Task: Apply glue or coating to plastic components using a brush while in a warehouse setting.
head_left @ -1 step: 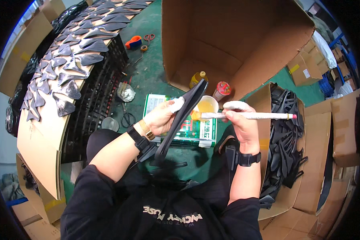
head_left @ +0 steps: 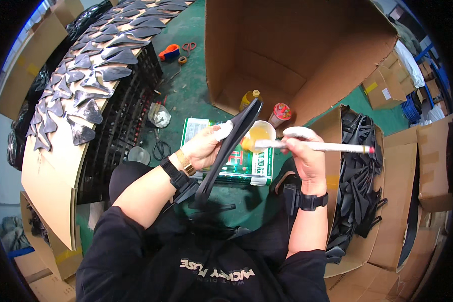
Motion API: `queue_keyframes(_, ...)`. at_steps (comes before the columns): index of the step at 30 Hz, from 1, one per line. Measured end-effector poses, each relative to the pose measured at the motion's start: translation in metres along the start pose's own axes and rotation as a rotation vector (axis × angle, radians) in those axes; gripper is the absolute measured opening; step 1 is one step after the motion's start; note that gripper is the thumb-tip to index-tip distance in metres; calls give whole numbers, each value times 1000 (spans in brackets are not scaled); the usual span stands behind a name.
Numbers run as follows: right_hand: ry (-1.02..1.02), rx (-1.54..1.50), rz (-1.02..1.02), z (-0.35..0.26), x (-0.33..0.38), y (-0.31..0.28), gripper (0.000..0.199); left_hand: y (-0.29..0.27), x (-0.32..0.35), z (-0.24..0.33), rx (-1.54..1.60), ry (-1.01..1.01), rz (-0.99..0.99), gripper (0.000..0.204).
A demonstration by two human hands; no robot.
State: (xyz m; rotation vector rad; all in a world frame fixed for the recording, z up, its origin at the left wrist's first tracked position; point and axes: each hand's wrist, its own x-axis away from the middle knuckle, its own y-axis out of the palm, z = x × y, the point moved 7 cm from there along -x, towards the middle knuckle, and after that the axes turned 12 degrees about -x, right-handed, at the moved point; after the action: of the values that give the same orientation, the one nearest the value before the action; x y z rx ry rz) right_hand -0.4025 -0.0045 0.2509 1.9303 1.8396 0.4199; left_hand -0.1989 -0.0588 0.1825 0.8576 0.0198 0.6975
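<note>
My left hand [head_left: 206, 146] is closed on a long, narrow black piece [head_left: 231, 146], held on a slant with its upper end away from me. My right hand [head_left: 304, 156] grips a brush [head_left: 332, 146] by its white-wrapped handle. The brush's yellowish bristles are beside the right edge of the black piece; I cannot tell whether they touch it. White coverings are on some fingertips of both hands. Just beyond the bristles, a pale cup [head_left: 261, 132] holds yellowish liquid. Beneath my hands lies a green-and-white metal can [head_left: 199, 130], partly hidden by them.
A board [head_left: 50, 173] on a black crate [head_left: 113, 118] at left carries many dark flat pieces. At right, an open carton [head_left: 375, 241] holds black pieces. A large carton [head_left: 256, 45] stands ahead, near a yellow bottle [head_left: 250, 98] and red-topped cup [head_left: 280, 113]. Scissors [head_left: 161, 149] lie on the floor.
The handle end of the brush has dipped very slightly. Both hands keep their grips, and the black piece looks unmoved.
</note>
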Motion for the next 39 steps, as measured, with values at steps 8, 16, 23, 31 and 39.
queue_keyframes(8,4,403,-212,19,12,57,14,-6,-1,11,21,73,141,29)
queue_keyframes(16,-173,565,-384,15,18,91,14,-33,-14,6,109,129,164,27)
queue_keyframes(23,-190,710,-287,4,18,98,16,-45,-14,6,30,114,290,27)
queue_keyframes(31,-330,747,-177,-2,21,102,17,-40,-8,8,-14,88,367,26)
queue_keyframes(39,-314,774,-374,7,27,118,18,-38,-7,4,6,74,368,28)
